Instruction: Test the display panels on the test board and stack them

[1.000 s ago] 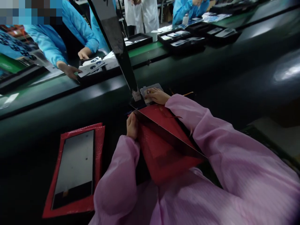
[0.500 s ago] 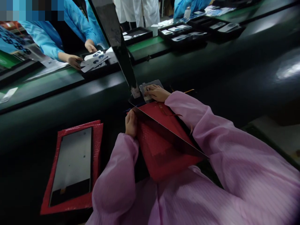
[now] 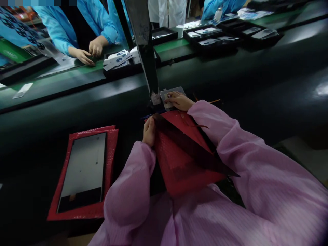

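Left hand (image 3: 149, 131) clamped on 1 tilted dark panel (image 3: 191, 143); right hand (image 3: 179, 101) touches grey plate (image 3: 165, 103), grip cannot be determined.

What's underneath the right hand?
Under the right hand is a flat grey piece; its far edge and the end past the fingertips show. Whatever lies beneath the palm and fingers is covered and can't be seen.

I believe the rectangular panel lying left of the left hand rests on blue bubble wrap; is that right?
Not quite: the head view shows red bubble wrap, not blue, under the rectangular panel, which lies left of the left hand.
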`<state>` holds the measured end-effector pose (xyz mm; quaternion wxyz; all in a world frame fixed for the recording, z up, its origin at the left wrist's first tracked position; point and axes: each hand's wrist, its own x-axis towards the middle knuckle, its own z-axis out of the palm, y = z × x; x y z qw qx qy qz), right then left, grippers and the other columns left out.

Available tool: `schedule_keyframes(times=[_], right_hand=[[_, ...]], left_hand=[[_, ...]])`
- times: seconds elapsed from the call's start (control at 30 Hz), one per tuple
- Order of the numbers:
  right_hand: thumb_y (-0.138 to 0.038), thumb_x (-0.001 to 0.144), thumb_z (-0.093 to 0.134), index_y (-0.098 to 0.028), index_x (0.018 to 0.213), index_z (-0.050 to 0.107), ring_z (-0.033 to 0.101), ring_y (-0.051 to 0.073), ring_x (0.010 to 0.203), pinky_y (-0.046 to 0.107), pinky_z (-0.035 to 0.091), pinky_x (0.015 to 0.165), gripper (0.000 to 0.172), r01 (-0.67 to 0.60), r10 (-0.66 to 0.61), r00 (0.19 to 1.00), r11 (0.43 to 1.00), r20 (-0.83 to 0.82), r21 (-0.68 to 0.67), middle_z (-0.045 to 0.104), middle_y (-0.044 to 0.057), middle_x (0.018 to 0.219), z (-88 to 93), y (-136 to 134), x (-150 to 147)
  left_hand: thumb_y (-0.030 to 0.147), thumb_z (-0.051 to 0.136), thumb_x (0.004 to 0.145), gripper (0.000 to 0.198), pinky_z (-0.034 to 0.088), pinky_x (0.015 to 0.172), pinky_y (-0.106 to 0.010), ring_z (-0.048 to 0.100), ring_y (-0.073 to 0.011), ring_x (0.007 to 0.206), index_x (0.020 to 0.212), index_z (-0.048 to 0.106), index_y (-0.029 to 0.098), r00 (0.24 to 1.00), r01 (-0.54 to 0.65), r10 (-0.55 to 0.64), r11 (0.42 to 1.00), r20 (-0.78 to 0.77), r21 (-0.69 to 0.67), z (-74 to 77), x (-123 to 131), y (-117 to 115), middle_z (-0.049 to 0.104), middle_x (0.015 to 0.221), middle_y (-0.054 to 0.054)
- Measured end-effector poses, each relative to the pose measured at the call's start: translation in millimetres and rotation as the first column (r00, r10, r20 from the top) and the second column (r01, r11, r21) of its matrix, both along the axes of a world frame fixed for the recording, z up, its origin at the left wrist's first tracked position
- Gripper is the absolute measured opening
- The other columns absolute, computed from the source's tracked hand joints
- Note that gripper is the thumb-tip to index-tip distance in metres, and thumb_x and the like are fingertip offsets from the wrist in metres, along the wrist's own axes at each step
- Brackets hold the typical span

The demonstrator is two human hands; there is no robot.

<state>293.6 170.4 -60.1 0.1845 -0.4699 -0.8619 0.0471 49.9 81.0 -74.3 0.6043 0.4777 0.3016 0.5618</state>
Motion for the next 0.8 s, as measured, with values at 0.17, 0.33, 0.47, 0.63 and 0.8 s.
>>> schedule_keyframes(times=[0.17, 0.33, 0.47, 0.63, 0.8], right_hand=[[-0.014, 0.089, 0.042, -0.019, 0.127, 0.064, 0.043, 0.030, 0.130, 0.050, 0.033, 0.109, 0.044, -0.012, 0.012, 1.000, 1.000, -0.004, 0.000, 0.046, 0.015, 0.140, -1.0, 0.1, 0.7], [-0.015, 0.089, 0.042, -0.022, 0.128, 0.063, 0.042, 0.029, 0.130, 0.050, 0.033, 0.110, 0.044, -0.023, 0.023, 1.000, 1.000, -0.020, -0.006, 0.047, 0.013, 0.140, -1.1, 1.2, 2.7], [-0.016, 0.089, 0.043, -0.020, 0.125, 0.065, 0.043, 0.030, 0.130, 0.052, 0.034, 0.110, 0.043, -0.018, 0.018, 0.998, 1.000, -0.054, -0.011, 0.048, 0.015, 0.138, -2.0, -0.4, 2.9], [-0.014, 0.087, 0.046, -0.019, 0.119, 0.068, 0.049, 0.028, 0.125, 0.052, 0.038, 0.107, 0.038, -0.014, 0.015, 0.989, 1.000, -0.147, 0.005, 0.054, 0.014, 0.133, 0.3, -1.9, -4.7], [-0.020, 0.094, 0.040, -0.011, 0.125, 0.061, 0.056, 0.021, 0.119, 0.041, 0.045, 0.102, 0.038, 0.067, -0.022, 0.927, 0.992, -0.373, 0.110, 0.059, 0.018, 0.128, 59.5, -17.2, -1.7]], left_hand=[[0.063, 0.060, 0.083, 0.044, 0.051, 0.082, -0.028, 0.062, -0.0134, 0.082, 0.086, 0.066, 0.020, 1.000, 0.019, -0.019, 1.000, -0.002, 0.006, -0.8, 0.0, 0.1, 0.065, 0.085, -0.001], [0.062, 0.059, 0.084, 0.042, 0.052, 0.079, -0.028, 0.062, -0.0140, 0.082, 0.086, 0.065, 0.021, 1.000, 0.011, -0.011, 1.000, -0.011, 0.004, -5.1, -0.2, 1.9, 0.064, 0.085, 0.000], [0.061, 0.058, 0.085, 0.040, 0.051, 0.075, -0.027, 0.062, -0.0143, 0.081, 0.089, 0.066, 0.021, 1.000, 0.012, -0.012, 1.000, -0.018, 0.005, -6.2, -0.5, 2.6, 0.062, 0.081, 0.000], [0.060, 0.060, 0.085, 0.039, 0.049, 0.074, -0.025, 0.060, -0.0126, 0.079, 0.085, 0.065, 0.022, 1.000, 0.010, -0.010, 1.000, -0.021, 0.000, -5.0, -1.3, 2.4, 0.062, 0.080, 0.001], [0.064, 0.061, 0.082, 0.044, 0.048, 0.074, -0.025, 0.059, -0.0121, 0.075, 0.084, 0.067, 0.020, 1.000, 0.021, -0.021, 1.000, -0.023, -0.011, -1.4, 0.8, 1.2, 0.064, 0.079, 0.001]])
